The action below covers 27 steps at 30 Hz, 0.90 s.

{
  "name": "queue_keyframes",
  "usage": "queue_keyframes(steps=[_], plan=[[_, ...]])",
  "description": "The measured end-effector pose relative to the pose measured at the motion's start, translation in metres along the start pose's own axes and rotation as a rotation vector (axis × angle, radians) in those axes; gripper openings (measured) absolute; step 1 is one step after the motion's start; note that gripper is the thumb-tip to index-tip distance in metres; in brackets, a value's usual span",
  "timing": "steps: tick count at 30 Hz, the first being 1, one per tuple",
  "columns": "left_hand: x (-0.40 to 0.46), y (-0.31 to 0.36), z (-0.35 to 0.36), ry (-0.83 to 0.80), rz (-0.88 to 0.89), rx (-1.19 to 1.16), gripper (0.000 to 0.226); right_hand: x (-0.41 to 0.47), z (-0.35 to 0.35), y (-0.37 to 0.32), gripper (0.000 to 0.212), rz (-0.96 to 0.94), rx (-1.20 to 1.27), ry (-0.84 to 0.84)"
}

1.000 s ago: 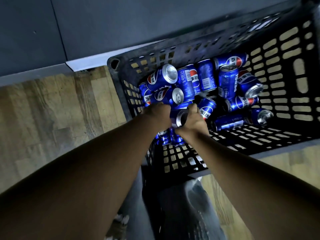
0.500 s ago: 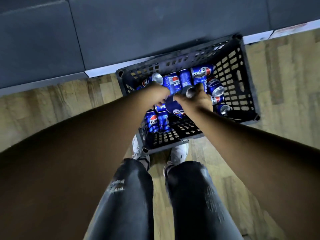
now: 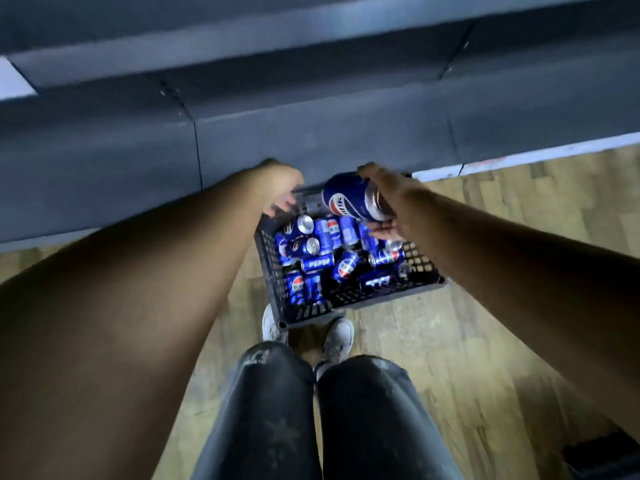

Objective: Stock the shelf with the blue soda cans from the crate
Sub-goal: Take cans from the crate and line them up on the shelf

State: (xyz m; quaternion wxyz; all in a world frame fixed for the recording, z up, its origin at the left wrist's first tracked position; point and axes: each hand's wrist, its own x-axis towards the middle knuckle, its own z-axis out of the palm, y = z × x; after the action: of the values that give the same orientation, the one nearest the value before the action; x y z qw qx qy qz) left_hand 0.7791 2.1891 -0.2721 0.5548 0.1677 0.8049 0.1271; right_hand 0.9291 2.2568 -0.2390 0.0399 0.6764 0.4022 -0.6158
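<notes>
Head view looks down on a dark grey shelf [image 3: 311,133] unit, flat-faced and matte with thin panel seams, running across the top above a pale wood-plank floor [image 3: 485,306]. Against its base stands the crate [image 3: 268,258], a black moulded plastic box with stiff lattice walls. Inside it lie the blue soda cans [image 3: 322,263], a loose jumble of glossy cylinders on their sides with silver ends. One can [image 3: 348,199] is raised above the crate's far edge, clamped in the right hand [image 3: 391,199], fingers over the top and thumb beneath near its silver end. The left hand [image 3: 280,192] hovers beside it with fingers loose, holding nothing. Likely the can is rigid if full, fairly weighty for its size, and smooth enough to slip; a grip wrapped around the mid-body would seem safer than the rim.
</notes>
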Motion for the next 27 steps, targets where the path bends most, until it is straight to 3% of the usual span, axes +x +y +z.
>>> queue_keyframes(steps=[3, 8, 15, 20, 23, 27], plan=[[-0.037, 0.024, -0.015, -0.071, 0.024, 0.009, 0.050, -0.045, -0.014, -0.025, 0.037, -0.044, 0.134, -0.117], [-0.103, 0.062, -0.045, -0.106, 0.132, -0.248, 0.076, -0.115, -0.028, -0.061, 0.028, -0.174, 0.291, -0.271], [-0.181, 0.098, -0.097, -0.125, 0.355, -0.474, 0.068, -0.179, -0.040, -0.092, 0.023, -0.373, 0.424, -0.451], [-0.239, 0.109, -0.138, -0.086, 0.492, -0.490, 0.067, -0.210, -0.040, -0.111, 0.057, -0.514, 0.397, -0.619], [-0.272, 0.116, -0.153, -0.041, 0.579, -0.474, 0.057, -0.227, -0.038, -0.121, 0.062, -0.583, 0.397, -0.729], [-0.305, 0.119, -0.166, 0.030, 0.677, -0.502, 0.044, -0.241, -0.031, -0.129, 0.097, -0.623, 0.467, -0.837]])
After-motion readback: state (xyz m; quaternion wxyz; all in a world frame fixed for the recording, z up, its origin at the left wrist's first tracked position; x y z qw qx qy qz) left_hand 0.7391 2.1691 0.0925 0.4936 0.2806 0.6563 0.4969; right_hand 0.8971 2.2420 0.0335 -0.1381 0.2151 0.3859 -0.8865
